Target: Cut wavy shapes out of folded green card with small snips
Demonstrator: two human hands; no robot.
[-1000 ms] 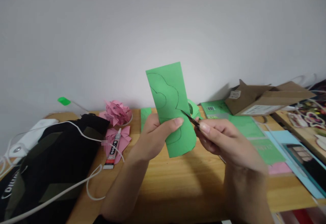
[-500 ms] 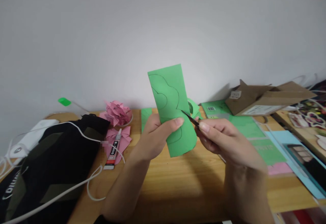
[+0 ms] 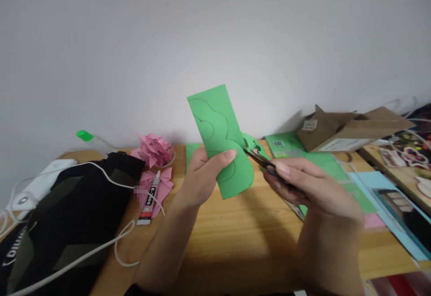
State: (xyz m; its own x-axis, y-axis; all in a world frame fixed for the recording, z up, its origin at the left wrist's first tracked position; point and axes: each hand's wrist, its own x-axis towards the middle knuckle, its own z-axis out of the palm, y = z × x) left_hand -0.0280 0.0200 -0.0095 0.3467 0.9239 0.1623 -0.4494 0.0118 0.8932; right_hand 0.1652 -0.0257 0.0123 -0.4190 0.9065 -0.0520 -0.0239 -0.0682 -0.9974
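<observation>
My left hand is closed on a strip of green paper and holds it upright above the wooden table. A curved outline is drawn on the paper in pencil. My right hand grips small dark scissors. Their blades meet the paper's right edge, at the drawn line. The thumb of my left hand presses on the front of the paper just left of the blades.
A black bag with a white cable lies at the left. Pink paper flowers and a glue tube sit beside it. Green sheets, a brown cardboard box and coloured papers fill the right side.
The green paper has tilted and shifted a little left. My right hand has drawn back to the right, so more of the scissor blades shows at the paper's edge.
</observation>
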